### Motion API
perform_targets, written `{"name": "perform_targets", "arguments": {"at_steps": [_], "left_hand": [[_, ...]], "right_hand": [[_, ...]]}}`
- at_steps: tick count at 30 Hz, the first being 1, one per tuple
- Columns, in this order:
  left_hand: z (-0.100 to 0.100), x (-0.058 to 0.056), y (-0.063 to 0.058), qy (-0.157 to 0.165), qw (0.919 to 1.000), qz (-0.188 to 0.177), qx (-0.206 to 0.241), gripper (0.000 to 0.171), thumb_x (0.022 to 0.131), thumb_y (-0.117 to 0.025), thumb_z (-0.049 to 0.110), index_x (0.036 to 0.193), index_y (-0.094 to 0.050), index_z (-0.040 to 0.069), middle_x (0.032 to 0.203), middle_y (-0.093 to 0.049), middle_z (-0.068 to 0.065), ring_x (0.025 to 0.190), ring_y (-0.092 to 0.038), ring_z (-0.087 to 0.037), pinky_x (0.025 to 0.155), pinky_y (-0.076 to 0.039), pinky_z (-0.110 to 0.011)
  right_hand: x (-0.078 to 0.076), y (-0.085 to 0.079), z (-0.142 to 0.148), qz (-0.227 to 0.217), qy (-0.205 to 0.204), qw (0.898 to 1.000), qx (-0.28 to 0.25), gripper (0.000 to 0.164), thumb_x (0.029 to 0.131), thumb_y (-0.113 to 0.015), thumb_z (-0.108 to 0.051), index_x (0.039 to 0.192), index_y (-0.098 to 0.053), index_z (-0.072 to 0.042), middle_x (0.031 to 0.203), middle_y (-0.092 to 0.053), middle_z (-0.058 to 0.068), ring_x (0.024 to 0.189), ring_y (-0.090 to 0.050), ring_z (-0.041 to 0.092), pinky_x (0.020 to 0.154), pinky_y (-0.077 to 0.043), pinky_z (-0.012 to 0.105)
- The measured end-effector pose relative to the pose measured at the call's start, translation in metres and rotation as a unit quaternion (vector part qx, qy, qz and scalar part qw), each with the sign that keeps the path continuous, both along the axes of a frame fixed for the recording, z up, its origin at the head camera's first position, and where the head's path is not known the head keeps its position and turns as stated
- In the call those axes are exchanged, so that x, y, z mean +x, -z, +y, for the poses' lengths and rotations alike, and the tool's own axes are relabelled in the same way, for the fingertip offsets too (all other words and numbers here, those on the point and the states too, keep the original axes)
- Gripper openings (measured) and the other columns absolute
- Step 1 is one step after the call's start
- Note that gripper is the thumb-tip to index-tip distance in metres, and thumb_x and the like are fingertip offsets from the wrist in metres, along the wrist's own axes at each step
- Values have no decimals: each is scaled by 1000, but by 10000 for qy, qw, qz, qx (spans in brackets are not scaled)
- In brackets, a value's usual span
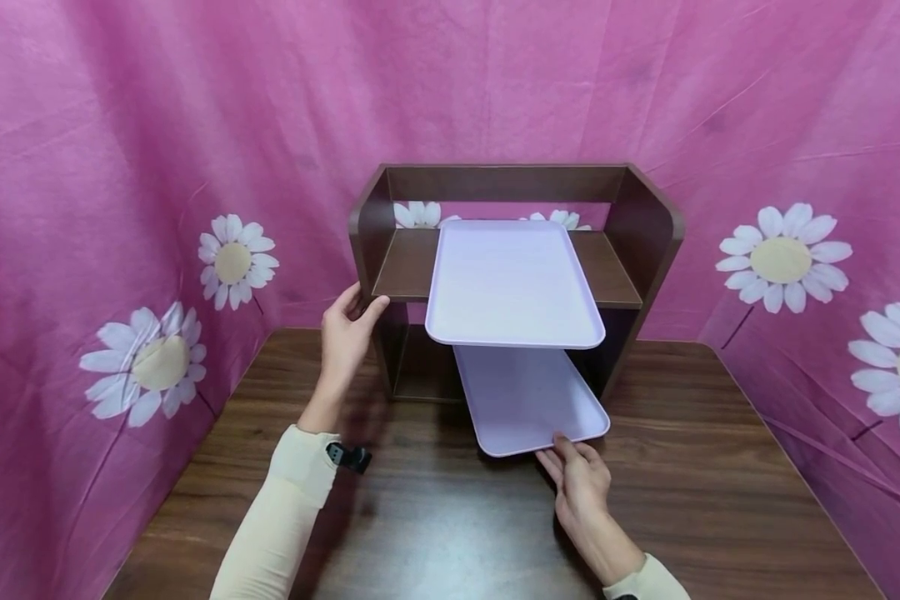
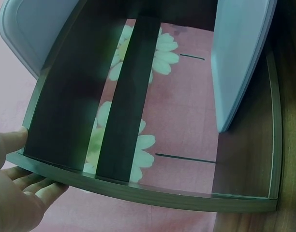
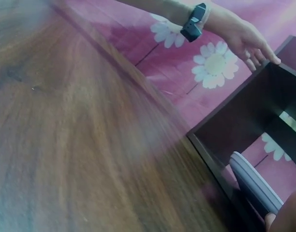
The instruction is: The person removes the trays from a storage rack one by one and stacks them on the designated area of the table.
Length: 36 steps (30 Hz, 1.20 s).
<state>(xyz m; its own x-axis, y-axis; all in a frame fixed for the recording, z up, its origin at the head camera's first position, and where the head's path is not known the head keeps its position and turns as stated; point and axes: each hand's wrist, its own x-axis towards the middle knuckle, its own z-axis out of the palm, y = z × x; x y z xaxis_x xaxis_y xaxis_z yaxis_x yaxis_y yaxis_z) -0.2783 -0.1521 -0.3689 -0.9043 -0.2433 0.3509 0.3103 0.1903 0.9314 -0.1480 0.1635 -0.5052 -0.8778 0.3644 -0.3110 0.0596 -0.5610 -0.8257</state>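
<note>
My left hand [image 1: 347,337] grips the left side panel [image 1: 365,242] of a dark brown wooden two-tier shelf unit [image 1: 654,229] at about the height of its middle board [image 1: 405,265], thumb to the front, fingers round the outside. My right hand [image 1: 581,479] pinches the front edge of a pale lilac, flat rectangular tray [image 1: 532,400] with rounded corners, thumb above and fingers beneath. This lower tray sits partly inside the lower compartment, its front end jutting out over the brown wood-grain table [image 1: 690,500] and lying a little askew; whether its back rests on the bottom board, I cannot tell. Above it, a second pale lilac rectangular tray [image 1: 513,283] lies on the middle board, its front overhanging the edge.

I judge the step in hand to be sliding the lower tray into its compartment while my left hand steadies the unit. The next move probably calls for squaring the tray, keeping it level and pushing it straight back.
</note>
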Motion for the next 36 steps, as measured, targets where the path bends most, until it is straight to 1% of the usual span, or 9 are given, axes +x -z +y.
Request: {"name": "perform_targets", "arguments": {"at_steps": [3, 10, 14, 19, 23, 27, 29, 34, 36], "left_hand": [[0, -1, -1, 53, 10000, 10, 51, 56, 98, -80, 19, 148, -61, 0, 144, -67, -23, 133, -65, -30, 112, -53, -40], [0, 0, -1, 134, 9998, -13, 152, 57, 98, -80, 19, 148, -60, 0, 145, -66, -23, 134, -65, -30, 113, -53, -40], [1, 0, -2, 180, 9997, -27, 181, 56, 98, -80, 18, 147, -61, -2, 145, -66, -24, 136, -64, -30, 114, -52, -39], [0, 0, -2, 158, 9996, -10, 227, 55, 97, -80, 16, 146, -62, -2, 144, -66, -24, 135, -64, -30, 113, -52, -38], [0, -1, -2, 158, 9996, 37, 220, 55, 97, -81, 15, 146, -61, -2, 144, -66, -25, 134, -65, -32, 113, -53, -39], [0, 0, -4, 170, 9997, 47, 173, 55, 97, -81, 14, 146, -61, -2, 144, -66, -25, 134, -65, -32, 112, -53, -39], [-1, 0, -5, 170, 9998, 20, 132, 55, 97, -81, 14, 146, -61, -2, 144, -66, -25, 134, -65, -32, 112, -53, -38], [-2, 1, -7, 158, 9999, -22, 51, 55, 97, -81, 15, 146, -61, -3, 144, -66, -24, 134, -65, -30, 111, -54, -38], [-2, 1, -7, 157, 9999, -23, 60, 55, 97, -81, 15, 145, -62, -3, 143, -67, -23, 133, -66, -29, 111, -54, -38]], "right_hand": [[0, -5, 5, 19, -14, 10000, -49, 17, 106, -56, 1, 90, -52, -4, 87, -72, -2, 82, -77, 11, 81, -65, 28], [-2, -11, 17, 9, -10, 10000, 33, 20, 105, -56, 3, 87, -56, -6, 78, -75, -1, 76, -78, 10, 76, -66, 28], [-4, -14, 25, 52, 37, 9998, 184, 20, 105, -55, 4, 87, -56, -5, 77, -77, 0, 74, -78, 11, 73, -66, 29], [-10, -20, 35, 95, 46, 9991, 418, 24, 104, -59, 4, 82, -64, -6, 75, -77, 1, 71, -78, 13, 70, -66, 29], [-14, -24, 45, 32, 41, 9974, 712, 26, 103, -61, 2, 82, -69, -9, 71, -76, 0, 67, -77, 11, 63, -64, 26], [-15, -26, 54, -97, 50, 9954, 955, 30, 104, -60, 0, 81, -74, -13, 68, -76, -2, 63, -74, 7, 56, -61, 21], [-16, -28, 59, -161, 23, 9945, 1031, 33, 104, -61, -1, 78, -75, -15, 66, -73, -4, 59, -69, 4, 51, -57, 18], [-17, -33, 70, -178, -183, 9927, 1175, 36, 104, -63, -2, 75, -78, -18, 64, -70, -6, 53, -60, 2, 46, -47, 15], [-17, -36, 75, -132, -289, 9924, 1191, 37, 104, -62, -2, 74, -79, -18, 64, -71, -6, 53, -60, 1, 45, -45, 14]]}}
